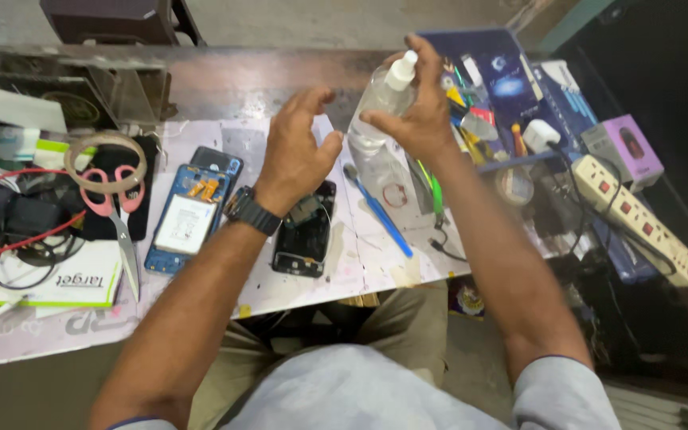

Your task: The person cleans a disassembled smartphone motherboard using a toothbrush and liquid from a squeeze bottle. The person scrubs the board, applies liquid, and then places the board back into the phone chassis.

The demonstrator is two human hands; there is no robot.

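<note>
The workbench [224, 87] spans the view. At its centre the right hand [416, 111] is wrapped around a clear spray bottle [376, 107], held upright, finger near the white nozzle. At nine o'clock of the bottle the left hand [296, 147] hovers, fingers spread, holding nothing. Below lie an opened blue phone [189, 211], a black phone frame [306, 231], pink scissors [117, 215] and a blue toothbrush [380, 213].
</note>
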